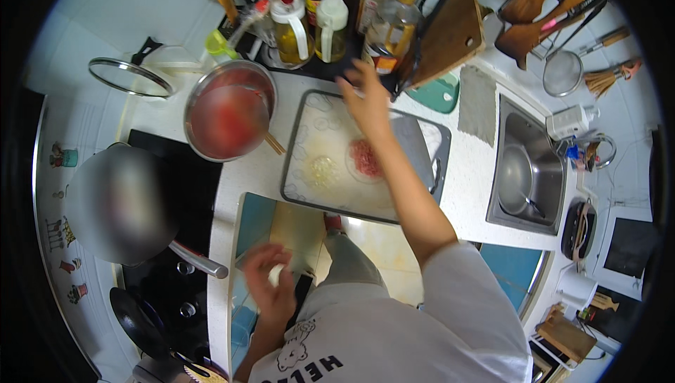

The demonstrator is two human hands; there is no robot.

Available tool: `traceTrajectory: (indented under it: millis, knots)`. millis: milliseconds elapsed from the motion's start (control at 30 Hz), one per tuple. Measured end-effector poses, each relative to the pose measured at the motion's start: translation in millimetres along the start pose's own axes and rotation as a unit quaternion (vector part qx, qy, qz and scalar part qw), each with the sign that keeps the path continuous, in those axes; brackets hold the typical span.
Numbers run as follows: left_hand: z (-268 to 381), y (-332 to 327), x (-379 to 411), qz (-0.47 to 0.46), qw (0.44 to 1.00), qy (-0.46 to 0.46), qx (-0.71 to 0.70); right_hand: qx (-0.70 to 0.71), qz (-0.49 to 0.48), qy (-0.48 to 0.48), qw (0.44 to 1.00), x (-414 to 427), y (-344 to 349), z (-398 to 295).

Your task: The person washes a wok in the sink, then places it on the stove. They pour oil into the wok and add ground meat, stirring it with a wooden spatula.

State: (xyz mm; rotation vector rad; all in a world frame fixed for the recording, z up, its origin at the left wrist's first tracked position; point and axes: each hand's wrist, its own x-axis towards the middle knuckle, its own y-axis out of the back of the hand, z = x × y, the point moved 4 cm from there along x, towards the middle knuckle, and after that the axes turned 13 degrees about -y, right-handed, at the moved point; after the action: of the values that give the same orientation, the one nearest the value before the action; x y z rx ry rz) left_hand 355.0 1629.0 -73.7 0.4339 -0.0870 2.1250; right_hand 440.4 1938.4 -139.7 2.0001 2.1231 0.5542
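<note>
My right hand [366,95] reaches over the cutting board [311,135] to the condiment rack, fingers apart and holding nothing that I can see. Its fingertips are close to a glass jar with an orange label [384,56]; whether they touch it is unclear. In my left hand [269,280], low in front of my body, is a small white object [276,274], too blurred to name. Minced meat [365,159] lies on the board, partly behind my right forearm. To its left is a small heap of pale chopped bits [322,171], with a cleaver blade [414,143] at the right.
A steel pot [232,157] with blurred red contents stands left of the board, near chopsticks [275,143]. Further left, a wok [124,251] sits on the black cooktop [198,172]. Oil jugs [331,32] crowd the rack. The sink [538,172] holds a metal bowl [514,182].
</note>
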Motion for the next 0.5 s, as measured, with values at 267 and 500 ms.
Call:
traceTrajectory:
  millis: [267,500]
  knots:
    - [-124.3,-142.2,25.7,-0.106,0.982,0.124,-0.094,-0.370,-0.039,-0.218,0.902,-190.1,166.9,138.0]
    - [-185.2,-191.6,53.3,-0.095,0.987,-0.018,0.130,-0.362,-0.032,-0.231,0.902,-192.9,161.2,150.0]
